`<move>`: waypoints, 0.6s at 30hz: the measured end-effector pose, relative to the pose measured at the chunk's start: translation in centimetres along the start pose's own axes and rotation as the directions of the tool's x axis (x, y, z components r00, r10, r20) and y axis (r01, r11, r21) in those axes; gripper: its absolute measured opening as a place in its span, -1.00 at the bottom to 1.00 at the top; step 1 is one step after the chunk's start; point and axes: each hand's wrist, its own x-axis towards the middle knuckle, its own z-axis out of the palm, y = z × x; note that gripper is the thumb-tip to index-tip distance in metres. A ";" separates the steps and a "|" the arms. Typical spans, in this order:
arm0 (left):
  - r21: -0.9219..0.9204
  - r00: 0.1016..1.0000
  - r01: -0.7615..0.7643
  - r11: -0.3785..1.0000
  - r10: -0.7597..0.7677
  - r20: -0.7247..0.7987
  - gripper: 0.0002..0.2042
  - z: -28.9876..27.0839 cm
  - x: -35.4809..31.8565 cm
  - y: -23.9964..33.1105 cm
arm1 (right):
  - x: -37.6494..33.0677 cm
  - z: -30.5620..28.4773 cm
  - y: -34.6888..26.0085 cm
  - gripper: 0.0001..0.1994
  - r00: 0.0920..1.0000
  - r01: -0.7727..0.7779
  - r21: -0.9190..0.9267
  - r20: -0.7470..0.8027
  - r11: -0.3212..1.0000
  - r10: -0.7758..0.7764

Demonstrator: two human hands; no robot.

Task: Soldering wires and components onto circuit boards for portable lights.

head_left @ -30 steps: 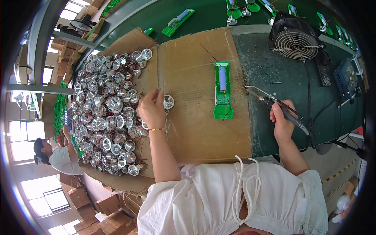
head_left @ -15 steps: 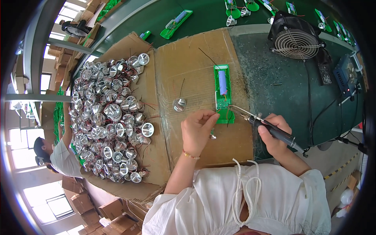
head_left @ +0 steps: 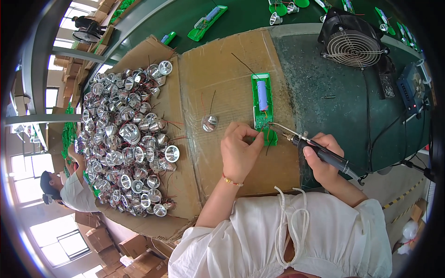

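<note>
A green plastic housing lies on the cardboard, with a blue-purple battery cell and a small green circuit board in it. My left hand is closed in a pinch at the board's near left edge, on what looks like a thin wire; its tip is mostly hidden by the fingers. In my right hand is a black-handled soldering iron with a thin metal tube along it, its tip touching or just over the board. A loose silver reflector with wires lies left of the housing.
Heaped silver reflectors fill a cardboard box on the left. A black fan stands at the far right, near a blue soldering station. More green housings lie along the far green surface. Another person works at far left.
My left hand has shifted slightly right and closer to the board. The iron's tip has moved slightly left on the board. A reflector seen beneath my left hand is now hidden.
</note>
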 end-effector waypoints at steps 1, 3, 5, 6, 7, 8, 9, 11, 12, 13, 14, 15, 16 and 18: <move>0.015 1.000 -0.020 1.000 0.020 -0.021 -0.93 0.1 0.0 0.1 | 0.0 0.0 0.0 -0.86 1.000 -0.001 0.001 -0.001 1.000 0.001; 0.029 0.998 -0.047 0.998 0.049 -0.041 -0.93 0.3 0.0 0.1 | 0.0 0.0 0.1 -0.86 1.000 -0.004 -0.010 0.002 1.000 0.004; 0.042 0.995 -0.076 0.996 0.078 -0.058 -0.92 0.4 0.0 0.1 | 0.0 0.0 0.2 -0.86 1.000 -0.007 -0.023 0.004 1.000 0.007; 0.049 0.993 -0.090 0.995 0.093 -0.069 -0.91 0.4 0.0 0.1 | 0.0 0.1 0.1 -0.86 1.000 -0.020 0.007 0.003 1.000 0.020; 0.055 0.991 -0.104 0.993 0.108 -0.080 -0.91 0.5 -0.1 0.1 | 0.0 0.1 0.1 -0.86 0.999 -0.032 0.037 0.003 0.999 0.032; 0.057 0.991 -0.103 0.993 0.107 -0.079 -0.91 0.5 -0.1 0.0 | 0.0 0.1 0.1 -0.86 0.999 -0.034 0.039 0.003 0.999 0.034; 0.096 0.984 -0.145 0.985 0.154 -0.093 -0.90 0.6 -0.2 -0.1 | 0.0 0.1 0.2 -0.85 1.000 -0.002 0.025 0.011 1.000 0.002; 0.137 0.973 -0.188 0.973 0.203 -0.106 -0.90 0.8 -0.2 -0.4 | 0.1 0.1 0.1 -0.85 0.999 0.030 0.012 0.020 0.999 -0.030; 0.148 0.973 -0.189 0.971 0.206 -0.108 -0.89 0.9 -0.2 -0.6 | 0.1 0.2 0.0 -0.85 0.999 0.035 -0.002 0.021 0.999 -0.035; 0.159 0.971 -0.191 0.969 0.209 -0.111 -0.89 0.9 -0.2 -0.7 | 0.1 0.2 -0.1 -0.86 0.999 0.041 -0.017 0.023 0.999 -0.040; 0.161 0.971 -0.190 0.968 0.210 -0.111 -0.89 0.9 -0.2 -0.7 | 0.0 0.2 -0.3 -0.86 0.999 0.041 -0.016 0.023 0.999 -0.041; 0.153 0.975 -0.177 0.972 0.195 -0.109 -0.89 0.8 -0.2 -0.6 | -0.1 0.1 -0.6 -0.86 1.000 -0.003 -0.005 0.001 1.000 0.003; 0.145 0.978 -0.164 0.976 0.180 -0.107 -0.89 0.8 -0.2 -0.5 | -0.2 0.1 -0.8 -0.86 0.999 -0.046 0.006 -0.021 0.999 0.046; 0.145 0.977 -0.166 0.975 0.183 -0.112 -0.89 0.9 -0.2 -0.7 | -0.3 -0.1 -0.5 -0.86 0.999 -0.038 -0.002 -0.024 0.999 0.038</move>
